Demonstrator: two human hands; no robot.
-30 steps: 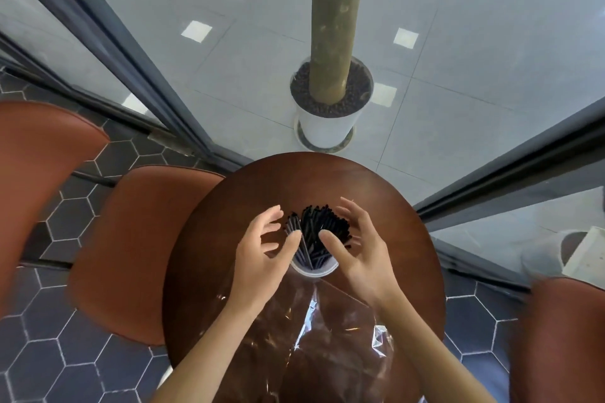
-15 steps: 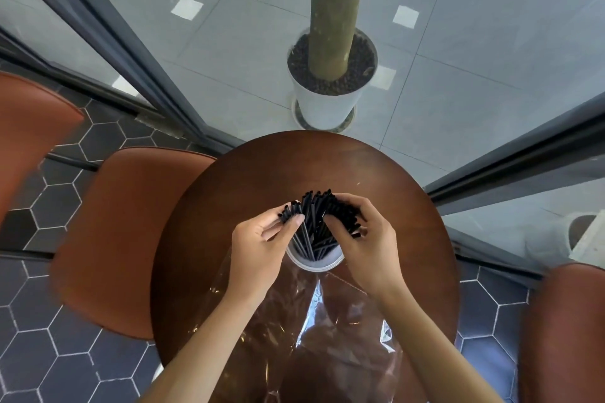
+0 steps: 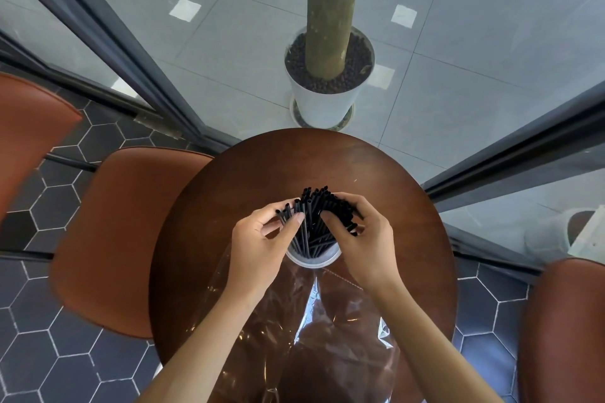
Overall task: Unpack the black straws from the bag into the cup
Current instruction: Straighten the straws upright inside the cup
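Observation:
A bunch of black straws (image 3: 313, 216) stands fanned out in a white cup (image 3: 312, 261) near the middle of the round brown table (image 3: 248, 173). My left hand (image 3: 262, 245) pinches the straws on the left side of the bunch between thumb and fingers. My right hand (image 3: 360, 239) curls round the straws on the right side. The clear plastic bag (image 3: 311, 330) lies flat and crumpled on the table between my forearms, just in front of the cup. Most of the cup is hidden by my hands.
Brown chairs stand at the left (image 3: 124, 239), far left (image 3: 26, 141) and right (image 3: 563, 330) of the table. Beyond the glass wall a white planter (image 3: 324, 105) holds a trunk. The floor has dark hexagon tiles.
Both hands were spread open around the straw tops a second ago; they have closed in and now hold the bunch from both sides. The view has tilted slightly downward.

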